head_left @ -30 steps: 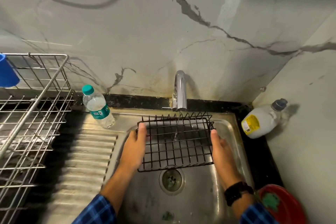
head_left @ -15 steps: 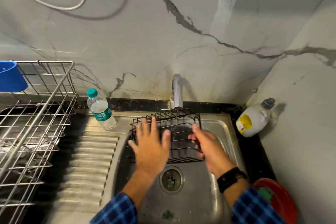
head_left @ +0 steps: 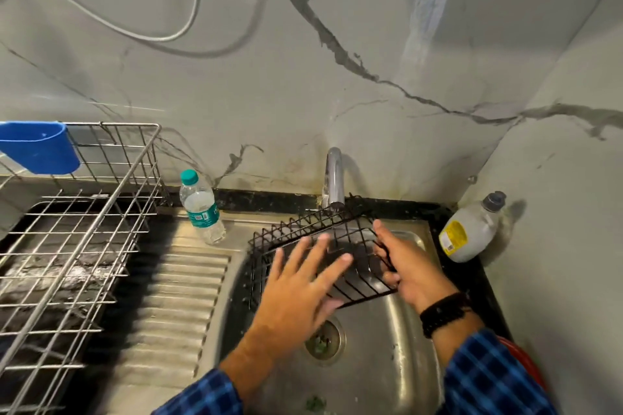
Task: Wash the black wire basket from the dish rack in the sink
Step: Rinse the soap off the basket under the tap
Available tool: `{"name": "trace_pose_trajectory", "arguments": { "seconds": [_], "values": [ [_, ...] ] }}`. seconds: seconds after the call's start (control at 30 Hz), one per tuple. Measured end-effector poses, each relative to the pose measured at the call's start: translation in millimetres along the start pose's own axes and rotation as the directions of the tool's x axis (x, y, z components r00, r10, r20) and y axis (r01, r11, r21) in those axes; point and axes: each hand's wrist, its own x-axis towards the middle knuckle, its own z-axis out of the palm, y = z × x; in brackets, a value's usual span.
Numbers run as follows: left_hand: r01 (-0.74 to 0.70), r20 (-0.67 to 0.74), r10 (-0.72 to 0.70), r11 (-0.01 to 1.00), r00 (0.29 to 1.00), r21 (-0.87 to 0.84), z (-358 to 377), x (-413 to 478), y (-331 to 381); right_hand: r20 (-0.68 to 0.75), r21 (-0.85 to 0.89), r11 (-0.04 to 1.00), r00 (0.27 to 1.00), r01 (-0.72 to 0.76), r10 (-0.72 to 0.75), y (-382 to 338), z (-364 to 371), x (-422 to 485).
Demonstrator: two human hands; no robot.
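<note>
The black wire basket [head_left: 350,236] is tilted over the steel sink [head_left: 397,364], its far edge up under the chrome tap [head_left: 333,178]. My right hand [head_left: 409,268] grips the basket's right side, fingers curled round the wires. My left hand [head_left: 303,283] lies flat on the basket's wire face with fingers spread and straight. Part of the basket is hidden behind my left hand. I cannot tell whether water is running.
A metal dish rack [head_left: 70,239] with a blue cup [head_left: 37,152] stands at the left, beside the ribbed drainboard [head_left: 175,307]. A water bottle [head_left: 202,209] stands behind the drainboard. A pale soap bottle [head_left: 468,232] lies right of the sink, a red bowl [head_left: 522,364] near my right sleeve.
The basket has turned from flat between both hands to tilted. My right hand took a grip on its right side, and my left hand came off the left edge onto the wire face.
</note>
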Motion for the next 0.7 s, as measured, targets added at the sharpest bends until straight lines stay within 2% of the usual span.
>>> {"name": "trace_pose_trajectory", "arguments": {
  "seconds": [0.1, 0.2, 0.27, 0.33, 0.43, 0.5, 0.57, 0.6, 0.7],
  "values": [
    [0.153, 0.077, -0.152, 0.988, 0.985, -0.008, 3, -6, -28, -0.104, 0.068, 0.992, 0.988, -0.103, 0.110, 0, 2, 7],
    [0.148, 0.134, -0.140, 0.988, 0.981, -0.052, -4, 3, -41, -0.136, 0.075, 0.988, 0.980, -0.134, 0.144, -3, 6, 11],
    [0.175, 0.096, -0.162, 0.973, 0.982, -0.150, -7, 13, -37, -0.145, 0.079, 0.986, 0.976, -0.149, 0.159, -5, 8, 18],
    [0.259, 0.042, -0.256, 0.942, 0.966, -0.216, -10, 28, -24, -0.143, 0.106, 0.981, 0.973, -0.165, 0.179, -6, 8, 25],
    [0.387, 0.021, -0.387, 0.917, 0.922, -0.095, -13, 51, -4, -0.149, 0.112, 0.976, 0.967, -0.189, 0.205, -8, 1, 38],
    [0.399, -0.011, -0.400, 0.916, 0.917, -0.028, -16, 61, -1, -0.140, 0.117, 0.973, 0.966, -0.201, 0.216, -9, -4, 44],
    [0.339, 0.073, -0.333, 0.935, 0.940, -0.102, -23, 74, 0, -0.109, 0.154, 0.968, 0.970, -0.200, 0.217, -9, -7, 49],
    [0.271, 0.120, -0.254, 0.950, 0.960, -0.157, -26, 81, 3, -0.089, 0.158, 0.967, 0.973, -0.198, 0.214, -10, -5, 48],
    [-0.037, 0.116, 0.065, 0.973, 0.991, -0.226, -35, 104, 22, 0.013, 0.164, 0.973, 0.986, -0.164, 0.164, -6, 7, 46]
  ]
}}
